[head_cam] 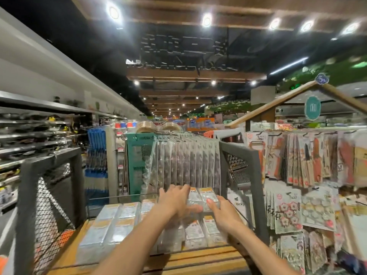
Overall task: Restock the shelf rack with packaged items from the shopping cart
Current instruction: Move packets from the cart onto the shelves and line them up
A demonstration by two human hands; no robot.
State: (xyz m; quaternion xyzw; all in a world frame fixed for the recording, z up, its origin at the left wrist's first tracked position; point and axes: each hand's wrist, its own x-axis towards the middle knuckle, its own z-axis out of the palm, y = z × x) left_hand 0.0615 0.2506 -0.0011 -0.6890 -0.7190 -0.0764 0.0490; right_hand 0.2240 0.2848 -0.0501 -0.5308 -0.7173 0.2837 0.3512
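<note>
Here, both hands work at the far right of the shopping cart [49,187], a dark mesh-sided cart with a wooden floor. Left hand [174,201] lies flat, fingers spread over a small stack of clear packaged items [200,197]. Right hand [222,213] cups the stack's near right edge, thumb up. Hands apart, stack pressed between them; whether it is lifted clear of the rows below, cannot tell — frame is blurred.

More packets lie in rows on the cart floor [117,221], some touching the stack being gathered. The shelf rack [190,161] stands just beyond the cart's far rail, hung full with similar clear packets on hooks.

Risks, as judged:
- Slick film packets, grip from top and one side only: stack may fan out or slide apart on the lift.
- Cart's right post [256,175] sits close beside the right hand; a packet corner could catch there.
- Hooks look crowded; forcing packets on could knock hung ones off.
</note>
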